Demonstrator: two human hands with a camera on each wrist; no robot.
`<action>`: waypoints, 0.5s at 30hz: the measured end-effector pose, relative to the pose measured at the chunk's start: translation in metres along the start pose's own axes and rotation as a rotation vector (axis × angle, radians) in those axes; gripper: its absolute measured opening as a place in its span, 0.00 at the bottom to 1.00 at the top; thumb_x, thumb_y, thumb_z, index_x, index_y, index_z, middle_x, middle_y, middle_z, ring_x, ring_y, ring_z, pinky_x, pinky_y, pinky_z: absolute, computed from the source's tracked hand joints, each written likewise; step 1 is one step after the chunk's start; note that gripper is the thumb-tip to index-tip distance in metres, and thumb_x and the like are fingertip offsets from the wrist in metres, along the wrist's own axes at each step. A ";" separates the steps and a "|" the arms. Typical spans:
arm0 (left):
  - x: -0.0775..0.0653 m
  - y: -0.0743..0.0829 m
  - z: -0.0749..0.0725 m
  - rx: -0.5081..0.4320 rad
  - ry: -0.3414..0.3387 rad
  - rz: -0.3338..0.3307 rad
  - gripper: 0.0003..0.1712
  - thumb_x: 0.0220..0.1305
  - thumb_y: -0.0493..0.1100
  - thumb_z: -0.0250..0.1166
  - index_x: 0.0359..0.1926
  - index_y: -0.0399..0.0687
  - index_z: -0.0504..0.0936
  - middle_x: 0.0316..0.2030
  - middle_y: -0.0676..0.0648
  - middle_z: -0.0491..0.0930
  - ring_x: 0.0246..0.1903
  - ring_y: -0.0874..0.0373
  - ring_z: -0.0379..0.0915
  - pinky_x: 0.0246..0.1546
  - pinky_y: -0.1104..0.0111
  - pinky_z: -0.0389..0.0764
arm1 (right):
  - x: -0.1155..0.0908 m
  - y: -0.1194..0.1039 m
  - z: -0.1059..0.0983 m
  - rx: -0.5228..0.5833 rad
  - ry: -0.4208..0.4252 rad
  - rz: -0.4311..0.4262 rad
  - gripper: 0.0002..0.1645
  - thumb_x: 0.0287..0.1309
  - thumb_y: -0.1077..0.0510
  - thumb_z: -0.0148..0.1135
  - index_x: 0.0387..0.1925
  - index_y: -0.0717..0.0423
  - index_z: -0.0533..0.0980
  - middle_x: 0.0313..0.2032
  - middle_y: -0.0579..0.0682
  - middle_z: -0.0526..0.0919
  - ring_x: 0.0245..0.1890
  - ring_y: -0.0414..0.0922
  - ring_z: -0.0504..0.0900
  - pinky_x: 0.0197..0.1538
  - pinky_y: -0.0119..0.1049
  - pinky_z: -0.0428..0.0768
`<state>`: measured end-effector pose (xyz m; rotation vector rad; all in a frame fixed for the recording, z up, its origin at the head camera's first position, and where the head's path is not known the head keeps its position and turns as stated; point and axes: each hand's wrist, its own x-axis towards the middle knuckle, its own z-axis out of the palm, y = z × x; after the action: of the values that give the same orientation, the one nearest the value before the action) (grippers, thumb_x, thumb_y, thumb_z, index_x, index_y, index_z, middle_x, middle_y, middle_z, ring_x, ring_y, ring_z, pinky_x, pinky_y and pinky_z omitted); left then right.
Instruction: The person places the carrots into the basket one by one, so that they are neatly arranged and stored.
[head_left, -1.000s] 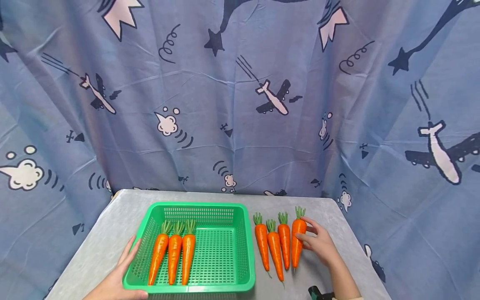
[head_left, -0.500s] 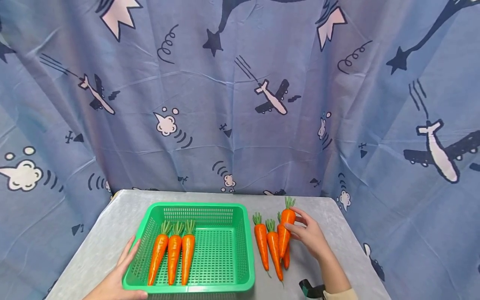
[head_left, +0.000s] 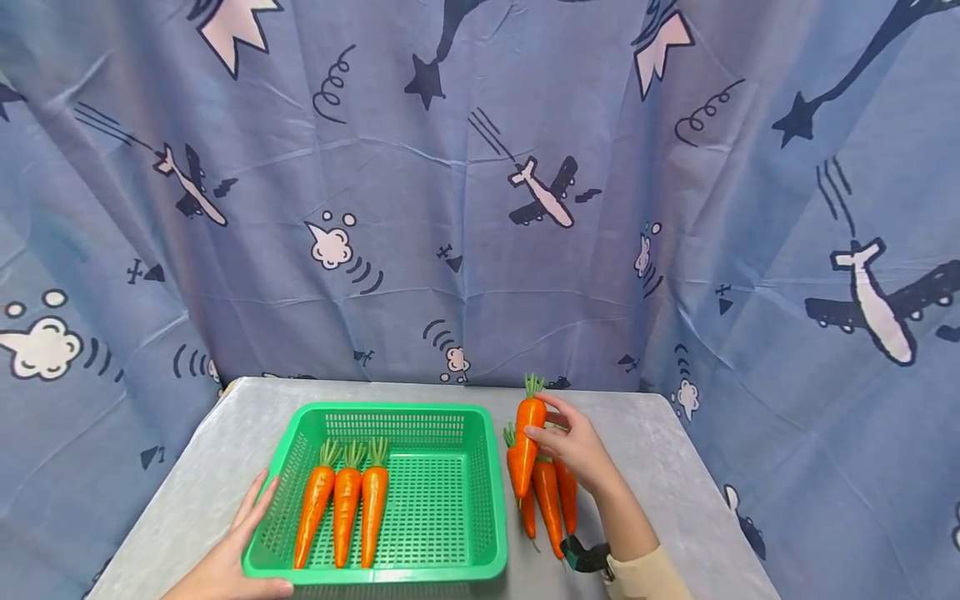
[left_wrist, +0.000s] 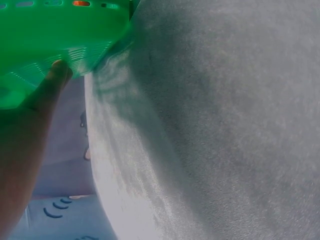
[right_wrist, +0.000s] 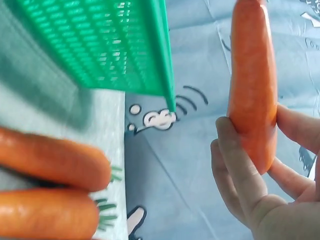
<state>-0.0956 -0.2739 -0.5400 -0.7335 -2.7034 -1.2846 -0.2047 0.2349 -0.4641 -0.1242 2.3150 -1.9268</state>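
In the head view, my right hand (head_left: 572, 442) holds a carrot (head_left: 527, 429) by its thick upper part, between thumb and fingers. The carrot is raised, green top up, and overlaps the loose carrots (head_left: 548, 500) beside the basket. In the right wrist view the fingers (right_wrist: 242, 165) grip the carrot (right_wrist: 254, 85) near one end. The green plastic basket (head_left: 491, 500) has three carrots (head_left: 347, 508) lying side by side in its left half. My left hand (head_left: 236, 554) spans the basket's near left corner, fingers straight along the side, thumb at the front.
The basket stands on a table with a pale grey cover (head_left: 637, 467). Two loose carrots (right_wrist: 55, 160) lie near the basket wall in the right wrist view. A blue patterned curtain (head_left: 465, 208) hangs behind and around the table.
My right hand has lifted the rightmost loose carrot and carried it left over the other loose carrots, close to the basket's right rim. My left hand has stayed at the basket corner.
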 end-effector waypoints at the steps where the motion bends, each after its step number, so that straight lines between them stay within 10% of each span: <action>1: 0.000 0.000 0.000 0.001 0.001 0.001 0.73 0.47 0.45 0.81 0.81 0.44 0.39 0.81 0.47 0.26 0.69 0.87 0.28 0.49 0.70 0.73 | 0.001 -0.002 0.002 -0.001 -0.014 -0.011 0.40 0.64 0.57 0.68 0.74 0.51 0.63 0.65 0.68 0.71 0.50 0.51 0.85 0.48 0.46 0.85; 15: 0.000 -0.002 0.002 -0.022 0.004 -0.004 0.73 0.46 0.43 0.81 0.82 0.45 0.38 0.81 0.48 0.26 0.69 0.86 0.29 0.50 0.71 0.73 | 0.018 -0.024 0.052 0.010 -0.156 -0.050 0.40 0.62 0.60 0.70 0.73 0.47 0.66 0.64 0.66 0.68 0.44 0.49 0.85 0.45 0.48 0.86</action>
<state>-0.0962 -0.2734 -0.5425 -0.7265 -2.6933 -1.3177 -0.2156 0.1777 -0.4507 -0.3217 2.2216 -1.8776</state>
